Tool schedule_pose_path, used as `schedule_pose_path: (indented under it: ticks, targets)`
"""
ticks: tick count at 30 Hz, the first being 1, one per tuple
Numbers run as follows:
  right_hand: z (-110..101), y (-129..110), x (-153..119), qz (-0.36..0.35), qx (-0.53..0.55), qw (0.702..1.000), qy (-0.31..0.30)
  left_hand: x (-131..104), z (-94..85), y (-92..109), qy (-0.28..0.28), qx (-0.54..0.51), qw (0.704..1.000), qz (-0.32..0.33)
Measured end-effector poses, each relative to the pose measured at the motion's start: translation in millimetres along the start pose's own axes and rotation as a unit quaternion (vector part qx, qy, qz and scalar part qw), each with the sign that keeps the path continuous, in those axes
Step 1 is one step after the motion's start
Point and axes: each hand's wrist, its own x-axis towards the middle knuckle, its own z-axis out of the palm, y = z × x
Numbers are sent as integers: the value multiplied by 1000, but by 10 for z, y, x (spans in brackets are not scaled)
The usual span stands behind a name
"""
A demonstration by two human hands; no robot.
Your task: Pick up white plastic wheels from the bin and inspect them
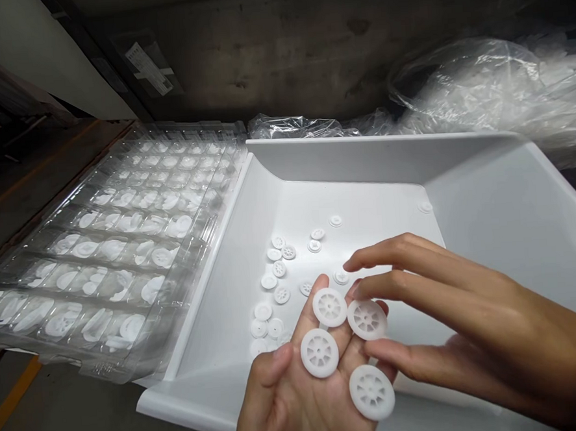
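Palm up over the near part of a white bin [206, 311], my left hand [314, 402] bears several white spoked plastic wheels, one of them a wheel [319, 353] in the middle of the palm. From the right reaches my right hand [434, 304], its thumb and fingers around a wheel [367, 319] above the left fingers. Another wheel [372, 392] rests at the right side of the left palm. More small white wheels lie scattered on the bin floor, such as a wheel [288, 252] beyond the left hand.
Left of the bin stands a clear plastic tray [85, 208] with rows of compartments holding white parts. A clear plastic bag [495, 92] of white material sits at the back right. Behind the bin rises a dark panel [278, 53] with a label.
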Motion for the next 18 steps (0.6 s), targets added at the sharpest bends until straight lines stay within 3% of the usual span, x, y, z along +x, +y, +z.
schedule_pose_path:
  ticks: [7, 11, 15, 18]
  targets:
    - [-63, -71, -14, 33, 26, 999, -1, 19, 49, -6, 63, 45, 997, 5]
    - [28, -121, -9, -56, -33, 998, 24, 20, 54, 6, 71, 20, 997, -11]
    - [-12, -172, 1, -133, -41, 989, -46, 4, 31, 24, 72, 1, 997, -13]
    - [-67, -189, 24, -141, -52, 988, -41, 2, 25, 26, 71, -15, 997, -18]
